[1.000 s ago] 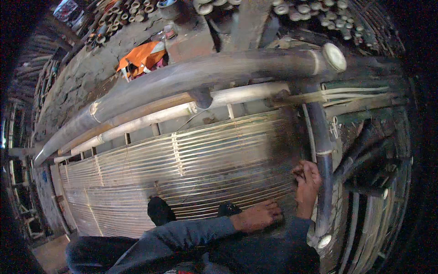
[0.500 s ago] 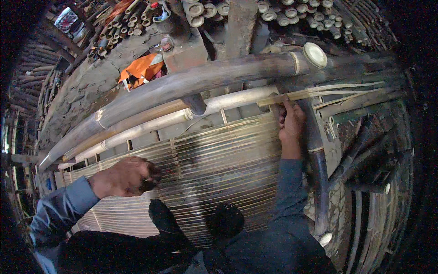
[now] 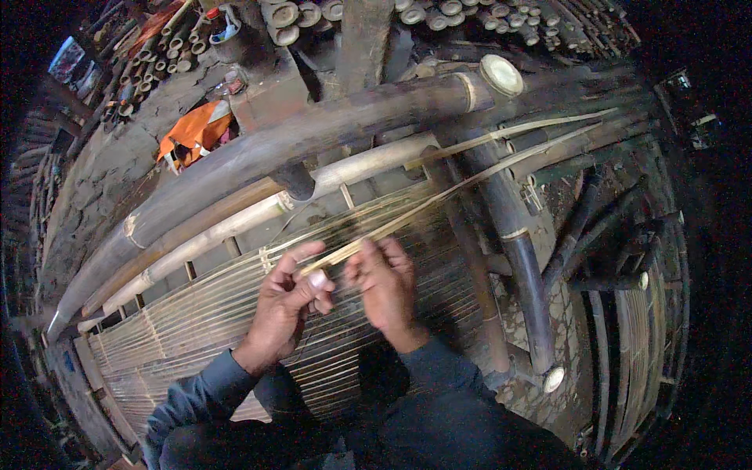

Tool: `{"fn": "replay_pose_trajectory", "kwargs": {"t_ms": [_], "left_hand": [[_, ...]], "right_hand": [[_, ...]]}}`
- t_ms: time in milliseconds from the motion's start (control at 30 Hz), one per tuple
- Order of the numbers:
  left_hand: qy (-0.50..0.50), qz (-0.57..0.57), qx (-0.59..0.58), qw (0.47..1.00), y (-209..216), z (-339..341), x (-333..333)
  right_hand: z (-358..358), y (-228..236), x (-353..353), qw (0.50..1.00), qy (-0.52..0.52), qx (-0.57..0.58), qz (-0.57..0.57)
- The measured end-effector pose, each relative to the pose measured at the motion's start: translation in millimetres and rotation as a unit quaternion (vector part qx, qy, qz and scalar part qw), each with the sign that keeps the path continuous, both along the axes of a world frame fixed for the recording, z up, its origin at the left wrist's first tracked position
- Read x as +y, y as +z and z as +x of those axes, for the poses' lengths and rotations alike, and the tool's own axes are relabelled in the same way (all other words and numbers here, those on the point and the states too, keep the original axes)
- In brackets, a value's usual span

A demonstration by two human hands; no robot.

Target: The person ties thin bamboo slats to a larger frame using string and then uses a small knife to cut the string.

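Thin pale bamboo strips [image 3: 423, 206] run from between my hands up to the far right. My right hand [image 3: 385, 291] is closed on them a little short of their near ends. Those ends lie between the thumb and forefinger of my left hand [image 3: 280, 317], where something white shows at the thumb tip. Both hands are over a slatted bamboo panel [image 3: 196, 333], made of many narrow slats with cross ties. Behind my hands the middle of the panel is partly hidden.
A thick dark bamboo pole [image 3: 313, 129] crosses beyond the panel, with a paler pole [image 3: 211, 243] alongside. A dark upright pole [image 3: 526, 274] stands at the right. Farther off are an orange cloth [image 3: 196, 131], a bucket [image 3: 229, 45] and stacked bamboo [image 3: 462, 14].
My right hand has drawn the strips from the far right toward the middle. My left hand has moved right and its fingers have come to the strip ends. The whole view has shifted.
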State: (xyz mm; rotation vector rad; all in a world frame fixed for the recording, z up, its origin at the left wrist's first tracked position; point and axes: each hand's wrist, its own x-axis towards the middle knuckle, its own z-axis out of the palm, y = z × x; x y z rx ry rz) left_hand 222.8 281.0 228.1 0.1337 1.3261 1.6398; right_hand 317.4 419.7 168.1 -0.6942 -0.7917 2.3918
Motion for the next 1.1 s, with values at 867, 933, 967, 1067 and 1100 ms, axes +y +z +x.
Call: {"fn": "replay_pose_trajectory", "kwargs": {"t_ms": [867, 933, 967, 1067, 1100], "left_hand": [[0.398, -0.007, -0.069, 0.915, -76, -101, -261], [0.369, 0.005, -0.079, 0.926, -66, -80, -235], [0.351, 0.018, -0.076, 0.933, -62, -76, -229], [0.424, -0.044, -0.048, 0.904, -64, -91, -247], [0.438, -0.059, -0.013, 0.897, -70, -103, -267]], "right_hand": [[27, -45, 69, 0.989, 0.119, -0.082, 0.035], [11, -37, 7, 0.979, 0.199, -0.051, 0.002], [6, -36, -19, 0.969, 0.247, -0.021, -0.017], [-11, -38, -26, 0.960, 0.233, 0.049, -0.145], [-14, -39, -9, 0.956, 0.191, 0.064, -0.211]]}}
